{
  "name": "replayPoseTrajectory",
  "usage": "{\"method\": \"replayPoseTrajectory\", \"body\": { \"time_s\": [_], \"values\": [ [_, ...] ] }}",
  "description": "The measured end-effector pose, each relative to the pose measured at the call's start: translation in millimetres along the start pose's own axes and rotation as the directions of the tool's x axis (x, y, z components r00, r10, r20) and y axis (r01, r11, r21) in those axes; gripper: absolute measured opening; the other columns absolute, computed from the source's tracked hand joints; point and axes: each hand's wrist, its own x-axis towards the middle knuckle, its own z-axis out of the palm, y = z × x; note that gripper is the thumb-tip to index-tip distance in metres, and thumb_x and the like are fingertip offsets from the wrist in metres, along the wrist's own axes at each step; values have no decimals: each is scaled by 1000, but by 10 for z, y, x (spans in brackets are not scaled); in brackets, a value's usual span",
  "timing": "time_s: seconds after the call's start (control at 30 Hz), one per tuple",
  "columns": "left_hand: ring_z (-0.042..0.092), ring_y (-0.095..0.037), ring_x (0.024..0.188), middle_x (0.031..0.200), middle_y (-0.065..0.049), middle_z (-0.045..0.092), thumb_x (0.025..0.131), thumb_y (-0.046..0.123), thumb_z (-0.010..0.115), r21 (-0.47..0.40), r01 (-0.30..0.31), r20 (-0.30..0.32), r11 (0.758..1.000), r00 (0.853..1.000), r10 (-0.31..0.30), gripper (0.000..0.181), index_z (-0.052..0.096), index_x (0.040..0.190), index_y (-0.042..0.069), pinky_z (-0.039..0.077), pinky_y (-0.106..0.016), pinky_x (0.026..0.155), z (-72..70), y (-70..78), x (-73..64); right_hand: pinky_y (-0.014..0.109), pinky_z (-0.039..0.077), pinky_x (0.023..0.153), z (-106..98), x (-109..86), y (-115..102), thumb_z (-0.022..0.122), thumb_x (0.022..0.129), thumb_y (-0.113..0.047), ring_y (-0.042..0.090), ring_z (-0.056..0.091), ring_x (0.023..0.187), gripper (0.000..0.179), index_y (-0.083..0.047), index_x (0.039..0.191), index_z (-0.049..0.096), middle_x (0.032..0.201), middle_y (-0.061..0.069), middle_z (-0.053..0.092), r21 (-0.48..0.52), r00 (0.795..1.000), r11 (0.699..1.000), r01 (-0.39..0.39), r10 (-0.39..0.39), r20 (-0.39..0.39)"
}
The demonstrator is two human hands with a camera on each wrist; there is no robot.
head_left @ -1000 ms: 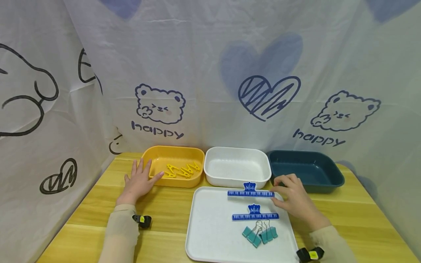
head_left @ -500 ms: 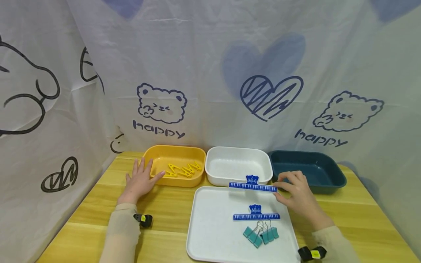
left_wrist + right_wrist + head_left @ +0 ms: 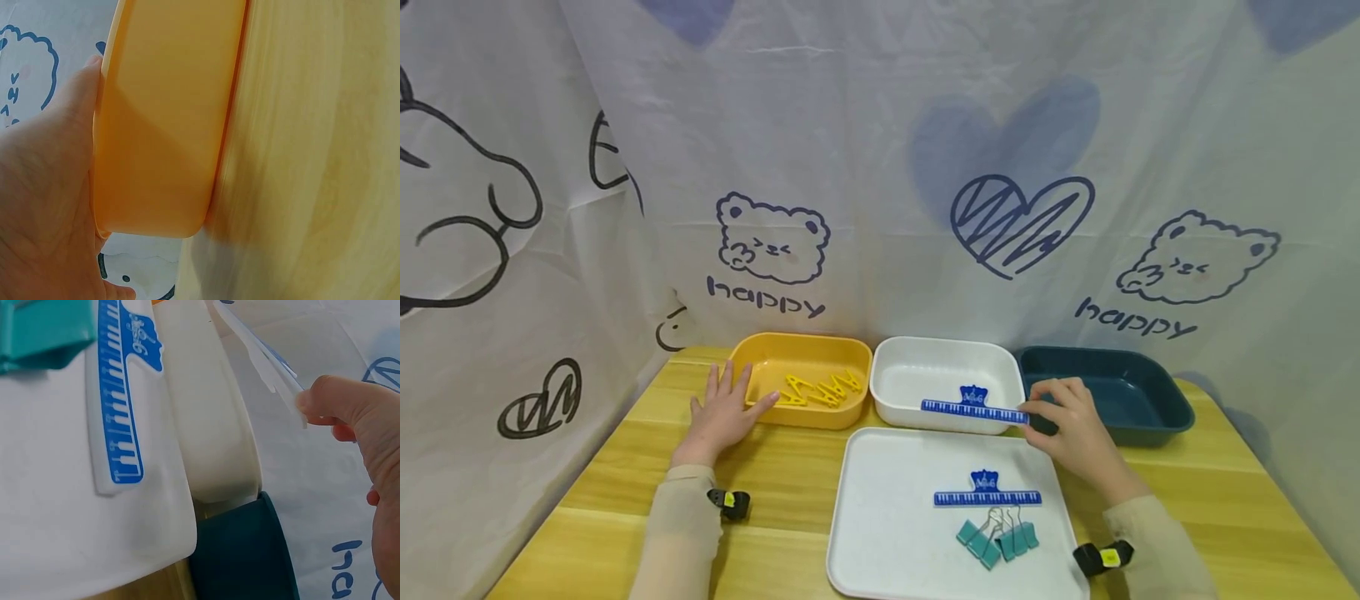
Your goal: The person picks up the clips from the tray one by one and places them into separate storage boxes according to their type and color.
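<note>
Pinching blue piano-print clip (image 3: 974, 409) by one end with right hand (image 3: 1072, 429) near white bin (image 3: 897, 412); left hand (image 3: 720, 422), splayed, touches yellow bin (image 3: 820, 419).

Curtained-off work corner — printed cloth (image 3: 865, 125), wood-grain table (image 3: 782, 508).

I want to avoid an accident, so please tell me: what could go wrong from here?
The right hand pinches the raised blue clip only near one end, so it might twist or slip. This clip might also knock the rim of the white bin, which it overlaps in the head view. The left hand touches the yellow bin; a push could shift it, with the yellow clips inside.
</note>
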Motion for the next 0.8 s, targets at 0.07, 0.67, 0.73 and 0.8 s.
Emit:
{"method": "replayPoseTrajectory", "body": {
  "time_s": [0.07,0.67,0.73,0.8],
  "values": [
    [-13,-45,149,163,-25,-5,93,72,34,-3,1,1,1000,1000,-1,94,10,157,8,-1,-79,108,9,-1,5,38,31,80,19,13,19,85,64,-10,25,42,92,23,-7,84,75,96,8,59,-9,1000,1000,-13,13,20],
    [-13,-44,149,163,-24,-6,93,72,33,-6,4,0,1000,1000,-4,93,10,157,9,0,-79,107,16,6,3,39,38,83,241,298,61,81,77,-19,19,41,98,15,-11,90,77,102,4,60,-41,964,995,-92,100,246],
    [-14,-44,149,163,-23,-6,93,72,33,-4,6,1,1000,1000,-6,93,10,157,9,0,-79,108,10,10,-2,39,37,83,265,337,53,80,79,-19,19,41,98,16,-11,91,77,103,3,60,-49,956,994,-97,107,272],
    [-14,-44,149,163,-23,-6,93,72,33,-3,6,3,1000,1000,-6,93,10,157,9,0,-79,108,5,15,-9,39,37,83,291,363,50,80,79,-20,19,41,99,16,-11,93,77,103,2,59,-61,947,992,-109,122,298]
  ]
}}
